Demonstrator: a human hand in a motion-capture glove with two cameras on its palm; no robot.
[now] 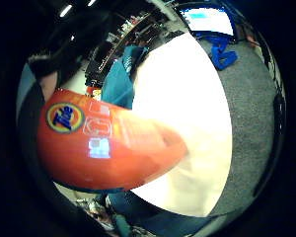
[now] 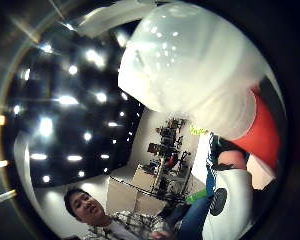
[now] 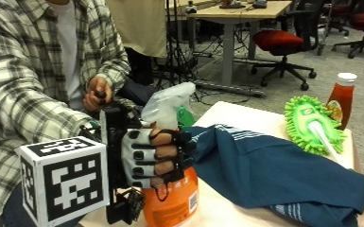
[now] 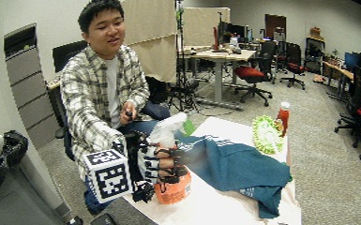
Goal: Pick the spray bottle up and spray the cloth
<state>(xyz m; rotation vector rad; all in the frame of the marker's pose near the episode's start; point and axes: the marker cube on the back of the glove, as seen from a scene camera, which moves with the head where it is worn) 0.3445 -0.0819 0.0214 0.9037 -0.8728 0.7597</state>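
Now | right hand [image 3: 153, 158]: fingers curled round upright spray bottle [image 3: 169, 189] | nozzle faces teal cloth [image 3: 276, 172] just beside | table [image 3: 251, 118].

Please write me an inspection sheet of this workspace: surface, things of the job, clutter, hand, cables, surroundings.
Surface: white table, partly covered by the cloth.
Job's things: orange spray bottle with a white trigger head, upright near the table's front edge; dark blue cloth spread crumpled beside it, the nozzle facing toward it.
Clutter: green duster and red sauce bottle at the far side of the table.
Hand: gloved right hand grips the spray bottle's neck, fingers curled round it. Bare hand holds a small dark object near the chest.
Cables: some hang around the desk legs in the background; none seen on the table.
Surroundings: office with desks, red chair, grey carpet.
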